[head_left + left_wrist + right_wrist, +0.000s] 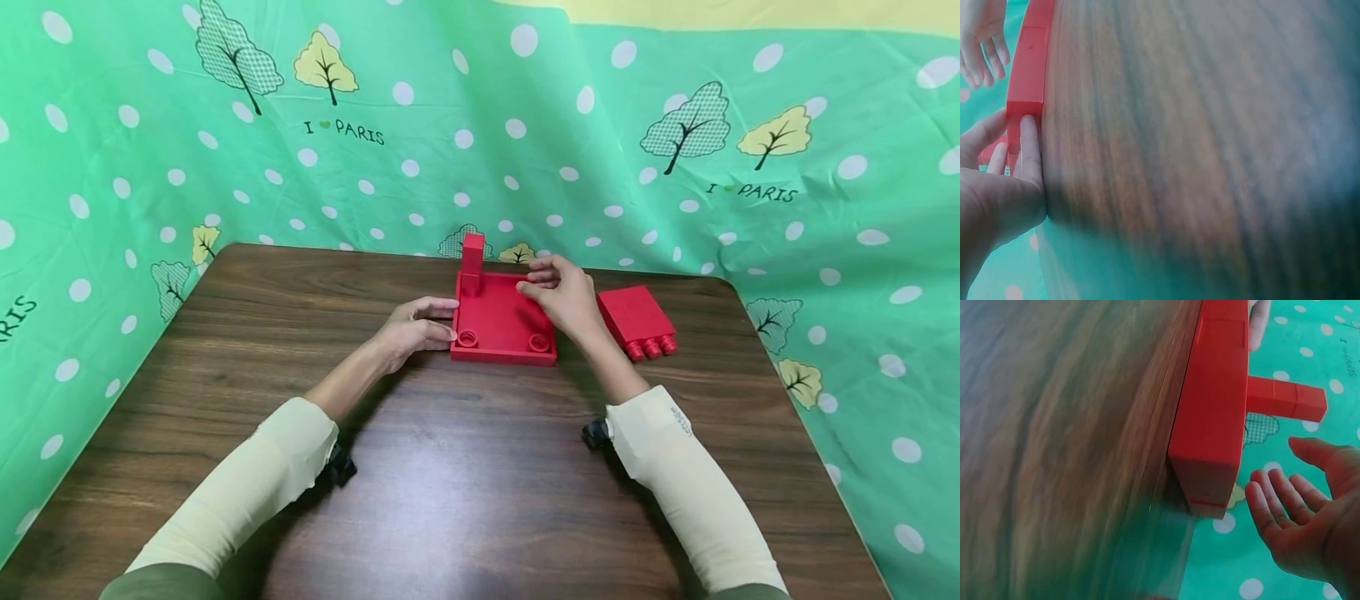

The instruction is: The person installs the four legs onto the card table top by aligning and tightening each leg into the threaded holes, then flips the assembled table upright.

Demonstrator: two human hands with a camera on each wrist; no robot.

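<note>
A red square tray-like board (504,308) with a raised rim lies on the table. Round sockets show in its two near corners, and a red square post (472,257) stands upright at its far left corner. My left hand (408,333) holds the board's left side, with fingertips on the rim and side wall in the left wrist view. Above the far right corner is my right hand (566,296), hiding that corner. The right wrist view shows its fingers (1288,494) spread apart from the thumb, nothing between them.
Right of the board, several red posts with threaded ends (637,321) lie side by side. The brown wooden table (420,467) ends behind the board, close to a green dotted curtain (442,117). Both wrists carry small black devices.
</note>
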